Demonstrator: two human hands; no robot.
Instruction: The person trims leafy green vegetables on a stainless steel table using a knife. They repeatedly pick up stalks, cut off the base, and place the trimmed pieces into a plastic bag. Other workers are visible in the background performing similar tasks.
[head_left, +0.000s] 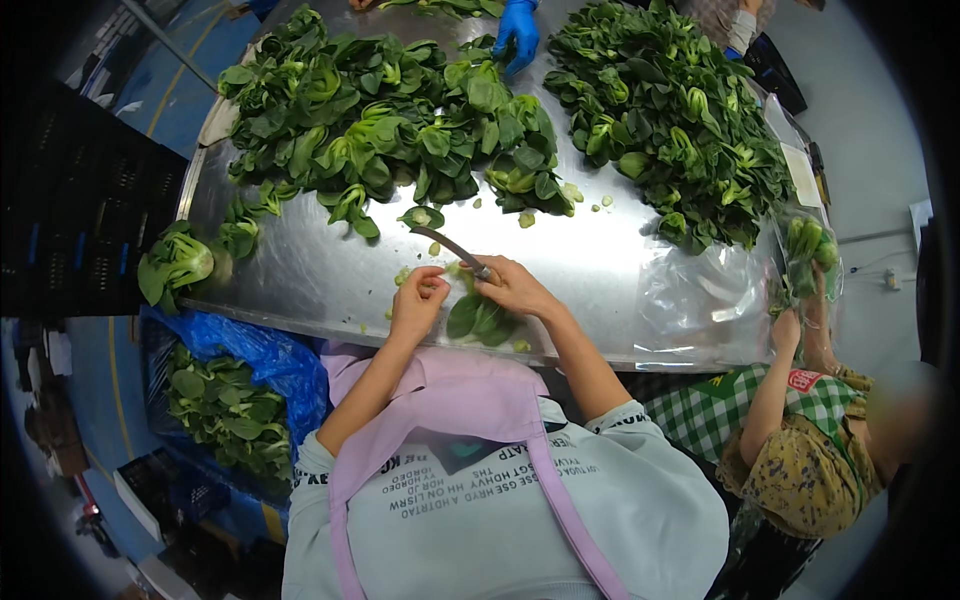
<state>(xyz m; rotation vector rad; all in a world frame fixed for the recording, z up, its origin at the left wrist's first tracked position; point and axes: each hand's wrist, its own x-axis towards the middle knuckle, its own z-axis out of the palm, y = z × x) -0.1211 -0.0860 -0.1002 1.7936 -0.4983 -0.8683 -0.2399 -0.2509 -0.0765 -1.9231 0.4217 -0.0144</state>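
Note:
My right hand (514, 285) grips a small knife with a curved blade (454, 247), its tip pointing away to the upper left. Directly below that hand are dark green bok choy leaves (480, 319) on the metal table (300, 255); whether the hand also touches them is unclear. My left hand (416, 304) is just to the left, fingers loosely curled and nothing visible in them. Pale stem trimmings (403, 276) are scattered around both hands. Beyond the knife, a cut stem piece on a leaf (421, 217) lies before a large bok choy pile (360, 127).
A second bok choy pile (675, 112) covers the far right. Clear plastic bags (701, 300) lie at right, beside a co-worker bagging bok choy (806, 244). A blue-gloved hand (517, 34) reaches in opposite. Left are black crates (75, 202) and a blue-lined container of greens (232, 405).

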